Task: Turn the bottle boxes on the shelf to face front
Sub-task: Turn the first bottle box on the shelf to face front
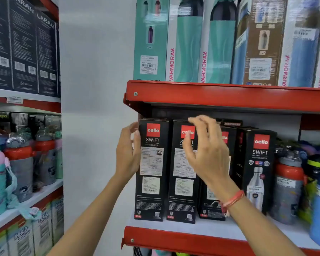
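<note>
A shop: red shelves (229,97) stocked with boxed bottles (151,169).

Four bottle boxes (151,169) in row on shelf (174,237); loose bottles (288,182) right of them

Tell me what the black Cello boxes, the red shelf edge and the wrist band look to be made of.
Cello boxes: printed cardboard, probably, with a slight sheen; sharp folded edges and stuck-on paper labels.
Red shelf edge: painted sheet metal, it seems; glossy, folded lip, a screw head at the corner.
Wrist band on the right hand: looks like red thread or cord; too blurred for certainty.
</note>
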